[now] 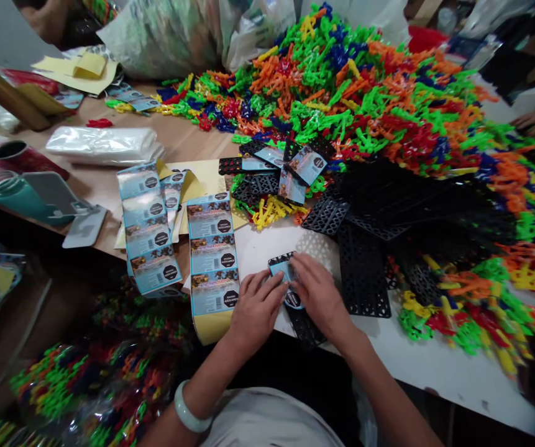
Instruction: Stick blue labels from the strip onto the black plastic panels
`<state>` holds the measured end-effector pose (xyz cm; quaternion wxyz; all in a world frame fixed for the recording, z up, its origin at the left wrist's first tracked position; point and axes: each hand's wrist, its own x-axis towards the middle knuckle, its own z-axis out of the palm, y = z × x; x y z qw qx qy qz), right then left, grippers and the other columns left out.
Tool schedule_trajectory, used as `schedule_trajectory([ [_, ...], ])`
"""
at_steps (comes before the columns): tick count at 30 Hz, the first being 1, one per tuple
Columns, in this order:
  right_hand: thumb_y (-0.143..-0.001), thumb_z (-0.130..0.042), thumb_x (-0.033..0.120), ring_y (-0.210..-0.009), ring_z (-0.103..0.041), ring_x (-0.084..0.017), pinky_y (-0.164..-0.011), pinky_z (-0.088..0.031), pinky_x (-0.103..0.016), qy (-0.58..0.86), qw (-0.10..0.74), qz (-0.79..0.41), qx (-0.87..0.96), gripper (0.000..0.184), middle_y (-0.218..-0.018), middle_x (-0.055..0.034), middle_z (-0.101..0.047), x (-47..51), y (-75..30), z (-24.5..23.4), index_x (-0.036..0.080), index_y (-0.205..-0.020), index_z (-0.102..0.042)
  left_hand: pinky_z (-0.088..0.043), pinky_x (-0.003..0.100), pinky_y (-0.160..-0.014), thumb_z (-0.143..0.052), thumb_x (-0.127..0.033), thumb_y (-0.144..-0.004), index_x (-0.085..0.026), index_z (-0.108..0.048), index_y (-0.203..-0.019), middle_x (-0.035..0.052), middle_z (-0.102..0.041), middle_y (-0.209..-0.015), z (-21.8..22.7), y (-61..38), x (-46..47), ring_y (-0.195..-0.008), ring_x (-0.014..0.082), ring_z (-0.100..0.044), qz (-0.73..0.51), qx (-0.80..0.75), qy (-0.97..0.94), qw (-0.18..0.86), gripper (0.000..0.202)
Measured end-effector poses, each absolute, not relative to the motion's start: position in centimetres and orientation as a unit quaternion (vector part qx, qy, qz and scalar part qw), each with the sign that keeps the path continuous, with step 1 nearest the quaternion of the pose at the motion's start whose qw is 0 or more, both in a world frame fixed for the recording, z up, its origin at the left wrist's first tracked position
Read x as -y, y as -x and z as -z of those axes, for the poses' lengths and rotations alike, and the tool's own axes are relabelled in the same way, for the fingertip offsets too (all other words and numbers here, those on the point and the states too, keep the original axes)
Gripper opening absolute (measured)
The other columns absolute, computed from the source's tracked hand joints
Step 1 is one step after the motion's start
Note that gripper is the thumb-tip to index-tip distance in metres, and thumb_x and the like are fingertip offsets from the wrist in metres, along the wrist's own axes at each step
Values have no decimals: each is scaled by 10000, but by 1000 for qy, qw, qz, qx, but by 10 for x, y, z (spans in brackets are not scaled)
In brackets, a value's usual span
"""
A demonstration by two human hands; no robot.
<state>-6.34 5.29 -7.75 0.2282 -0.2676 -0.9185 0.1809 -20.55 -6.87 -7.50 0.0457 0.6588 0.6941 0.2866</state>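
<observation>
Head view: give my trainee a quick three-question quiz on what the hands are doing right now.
1. True or false: the left hand and the right hand both rest on a black grid plate that bears a blue label.
2. The long label strips lie: A, left of both hands; B, right of both hands; C, in the person's lap.
3. Fill in: the pale bracelet sits on the ____ wrist.
Key: 1 true; 2 A; 3 left.
</observation>
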Motion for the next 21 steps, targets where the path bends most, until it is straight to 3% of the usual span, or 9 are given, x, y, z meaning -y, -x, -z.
schedule_trajectory([
  [4,-991,-400,246,-1459,-185,-267,-1137,-305,-536,198,111,-124,966,551,-1536,-111,-335,-25,28,80,186,-1513,-233,-350,455,-1055,-464,-307,-961,-228,-632,-1201,10,-603,-1341,68,204,68,-1265,250,-471,-291,-704,-642,84,303],
  [7,-979,-446,318,-1466,-143,-287,-1150,-270,-562,185,66,-90,976,618,-1567,-100,-263,-9,7,75,205,-1528,-185,-324,450,-1084,-451,-349,-963,-221,-613,-1236,10,-579,-1370,68,202,69,-1292,251,-448,-273,-711,-643,86,342],
  [10,-893,-577,430,-1460,-123,-342,-1131,-315,-560,185,48,-88,978,802,-1579,-161,-189,2,1,72,125,-1525,-187,-270,474,-1122,-464,-416,-948,-221,-506,-1364,21,-510,-1439,73,198,70,-1345,281,-394,-233,-712,-660,57,462],
  [13,-806,-656,248,-1454,-115,-373,-1103,-366,-561,200,72,-70,975,870,-1575,-199,-173,8,4,79,73,-1517,-187,-214,490,-1149,-452,-431,-949,-278,-356,-1463,0,-382,-1528,79,199,71,-1418,299,-287,-189,-693,-696,14,544],
  [16,-773,-531,33,-1450,-144,-366,-1073,-402,-572,189,116,-40,974,826,-1558,-199,-233,10,6,90,78,-1519,-179,-161,546,-1150,-444,-450,-948,-346,-281,-1483,-36,-298,-1566,80,207,72,-1450,332,-194,-166,-647,-744,-12,569],
  [19,-822,-431,10,-1440,-201,-353,-1033,-450,-559,159,163,-40,973,720,-1524,-193,-322,9,3,90,102,-1509,-237,-176,567,-1130,-464,-457,-938,-348,-375,-1439,-30,-371,-1533,72,217,76,-1443,347,-201,-177,-604,-777,-17,521],
  [21,-868,-380,10,-1419,-284,-321,-1038,-449,-549,131,203,-54,969,642,-1473,-174,-420,4,3,79,125,-1493,-293,-235,511,-1116,-483,-396,-943,-304,-464,-1383,13,-479,-1462,65,225,79,-1399,299,-315,-216,-605,-766,-23,450],
])
